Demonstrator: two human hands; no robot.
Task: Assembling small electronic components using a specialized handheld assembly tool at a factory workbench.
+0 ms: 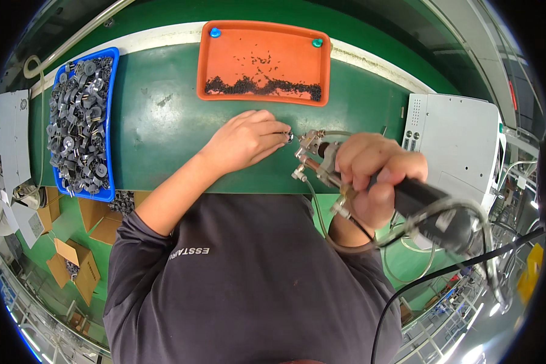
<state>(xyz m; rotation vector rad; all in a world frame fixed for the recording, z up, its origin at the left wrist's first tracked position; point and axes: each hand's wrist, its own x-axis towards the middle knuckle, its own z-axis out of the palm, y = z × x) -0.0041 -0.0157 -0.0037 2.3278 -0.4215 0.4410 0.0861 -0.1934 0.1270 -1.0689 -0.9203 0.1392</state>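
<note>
Over the green bench, my left hand (249,138) is closed, its fingertips pinching a small dark shiny part (290,138), mostly hidden by the fingers. My right hand (376,173) is wrapped round a black power screwdriver (437,212) with a metal nozzle head and thin hoses. The tool is tilted, its metal tip (303,139) pointing left, close to the part; whether they touch I cannot tell. Beyond both hands sits an orange tray (261,54) with many tiny black screws (249,85) gathered along its near side.
A blue tray (110,121) heaped with grey plug-like parts (82,121) stands at the left of the bench (158,133). At the right is a white machine box (452,145). A black cable (443,276) and clear hoses trail from the tool. Cardboard boxes (79,267) lie below left.
</note>
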